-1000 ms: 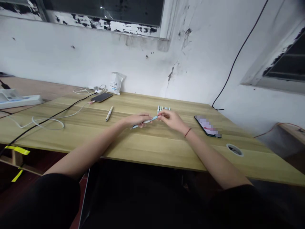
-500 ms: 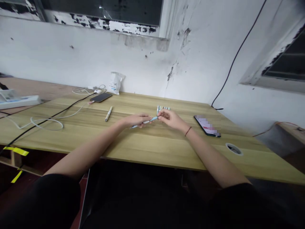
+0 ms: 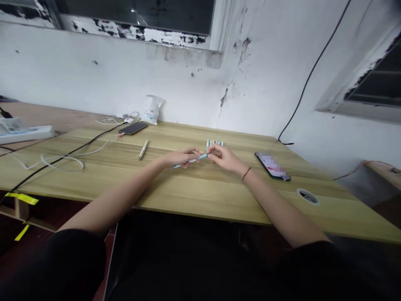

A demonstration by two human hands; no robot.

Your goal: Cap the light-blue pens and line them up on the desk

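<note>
A slim light-blue and white pen point(image 3: 202, 156) is held slantwise between my hands, above the middle of the wooden table point(image 3: 200, 196). My left hand point(image 3: 184, 157) is closed round its body, and the pen's lower end sticks out on the left. With fingertips and thumb, my right hand point(image 3: 221, 155) pinches the pen's upper right end. Just behind the right hand lies a row of several pale pens point(image 3: 216, 142), partly hidden by the fingers. Apart from these, a whitish pen point(image 3: 143, 149) rests to the left of my left hand.
A phone point(image 3: 273, 166) with a lit screen lies on the right, near a round grommet point(image 3: 308, 196). At the back left are a dark phone point(image 3: 133, 128) on a cable and a white packet point(image 3: 152, 109). Cables point(image 3: 62, 159) cross the left side.
My left fingers have shifted slightly along the pen towards my right hand. Otherwise both hands keep their hold, and the surrounding things stay where they were.
</note>
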